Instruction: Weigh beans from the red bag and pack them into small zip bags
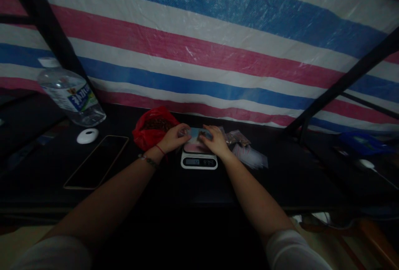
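Note:
A small white digital scale [199, 162] sits on the dark table before me, its display lit. My left hand [173, 138] is at the platform's left side, thumb and fingers closed on a crinkled clear piece that looks like a small plastic bag [184, 131]. Over the platform's right side, my right hand [217, 142] curls its thumb and fingers around a small clear bag with brown contents [202, 134]. Beside my left hand stands an open red plastic bag [145, 137] full of small brown pieces. Filled little bags [239, 138] and a fan of flat clear bags [251, 157] lie right of the scale.
To the left are a phone [97, 162], a white rounded case [87, 136] and a large clear bottle [73, 93]. Black metal bars [336, 89] slant up at both sides before a striped sheet [199, 62]. A blue item [361, 143] and white cable lie far right.

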`<state>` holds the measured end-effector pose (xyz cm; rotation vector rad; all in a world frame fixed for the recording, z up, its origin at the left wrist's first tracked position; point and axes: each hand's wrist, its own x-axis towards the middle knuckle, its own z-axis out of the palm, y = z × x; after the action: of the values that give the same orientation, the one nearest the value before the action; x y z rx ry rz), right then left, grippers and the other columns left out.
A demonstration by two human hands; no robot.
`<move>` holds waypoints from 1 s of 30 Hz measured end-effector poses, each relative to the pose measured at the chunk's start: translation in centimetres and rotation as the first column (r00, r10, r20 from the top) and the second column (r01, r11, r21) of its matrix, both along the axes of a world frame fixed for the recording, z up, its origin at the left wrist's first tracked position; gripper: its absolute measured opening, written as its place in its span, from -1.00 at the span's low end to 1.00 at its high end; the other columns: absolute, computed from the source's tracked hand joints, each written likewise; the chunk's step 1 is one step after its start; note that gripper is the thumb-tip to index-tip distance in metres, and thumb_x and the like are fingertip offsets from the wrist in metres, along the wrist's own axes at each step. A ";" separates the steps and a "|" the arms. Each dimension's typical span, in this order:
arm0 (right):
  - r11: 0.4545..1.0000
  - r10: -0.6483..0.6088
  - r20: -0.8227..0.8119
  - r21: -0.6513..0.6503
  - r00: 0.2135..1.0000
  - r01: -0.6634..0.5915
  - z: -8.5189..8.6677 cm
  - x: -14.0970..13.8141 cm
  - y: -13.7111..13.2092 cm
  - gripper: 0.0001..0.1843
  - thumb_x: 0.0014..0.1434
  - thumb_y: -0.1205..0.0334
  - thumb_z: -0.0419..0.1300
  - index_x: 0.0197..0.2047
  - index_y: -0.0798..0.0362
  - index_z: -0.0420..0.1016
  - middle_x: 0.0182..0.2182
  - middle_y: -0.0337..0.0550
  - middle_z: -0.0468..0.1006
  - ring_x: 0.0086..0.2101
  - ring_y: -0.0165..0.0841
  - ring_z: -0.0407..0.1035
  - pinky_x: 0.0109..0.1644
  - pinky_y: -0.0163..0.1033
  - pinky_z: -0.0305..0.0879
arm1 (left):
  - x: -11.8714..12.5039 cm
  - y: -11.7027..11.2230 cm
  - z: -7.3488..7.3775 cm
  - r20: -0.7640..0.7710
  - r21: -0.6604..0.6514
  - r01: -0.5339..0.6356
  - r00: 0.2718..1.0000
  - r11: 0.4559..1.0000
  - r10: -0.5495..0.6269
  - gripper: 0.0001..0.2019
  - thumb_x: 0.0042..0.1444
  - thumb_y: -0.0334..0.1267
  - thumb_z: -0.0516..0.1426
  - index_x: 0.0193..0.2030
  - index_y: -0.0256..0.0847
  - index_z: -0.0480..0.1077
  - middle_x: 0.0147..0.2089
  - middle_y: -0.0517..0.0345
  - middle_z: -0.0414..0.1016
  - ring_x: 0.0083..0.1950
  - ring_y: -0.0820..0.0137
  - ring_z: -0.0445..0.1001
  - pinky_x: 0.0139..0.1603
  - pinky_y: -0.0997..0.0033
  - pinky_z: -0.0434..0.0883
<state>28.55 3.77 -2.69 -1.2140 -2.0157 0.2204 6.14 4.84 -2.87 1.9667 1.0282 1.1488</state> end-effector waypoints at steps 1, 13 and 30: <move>1.000 0.000 0.005 -0.005 1.000 0.000 0.0 -0.1 0.0 -0.50 0.09 0.11 0.25 0.12 -0.03 0.42 0.01 -0.03 0.49 0.06 -0.14 0.29 0.21 0.05 0.14 | 0.0 0.0 0.1 -0.001 0.007 0.004 1.000 1.000 -0.004 -0.64 -0.05 -0.11 0.19 -0.12 -0.21 0.40 -0.22 0.10 0.48 -0.22 0.29 0.46 -0.15 0.26 0.41; 0.999 -0.009 -0.056 0.043 0.998 0.011 0.4 0.5 0.0 -0.63 0.28 0.13 0.02 0.11 -0.05 0.43 0.00 -0.07 0.50 0.06 -0.20 0.30 0.19 0.01 0.17 | -0.1 0.3 -0.3 0.062 0.007 -0.117 0.991 0.993 0.116 -0.70 0.00 -0.12 0.14 -0.15 -0.22 0.43 -0.20 0.07 0.51 -0.18 0.27 0.48 -0.09 0.24 0.41; 0.996 -0.026 -0.025 0.082 0.999 0.028 0.4 0.1 0.0 -0.61 0.02 0.22 0.29 -0.03 0.02 0.49 -0.12 -0.06 0.52 -0.04 -0.15 0.34 0.12 0.01 0.24 | -0.2 -0.5 0.7 -0.058 0.088 -0.037 0.997 0.995 0.042 -0.69 -0.03 -0.16 0.16 -0.14 -0.21 0.42 -0.27 0.11 0.51 -0.29 0.31 0.47 -0.22 0.30 0.42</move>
<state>28.69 3.75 -2.26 -1.1811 -1.9677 0.1371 5.94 4.32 -2.16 2.0684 1.0683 1.1802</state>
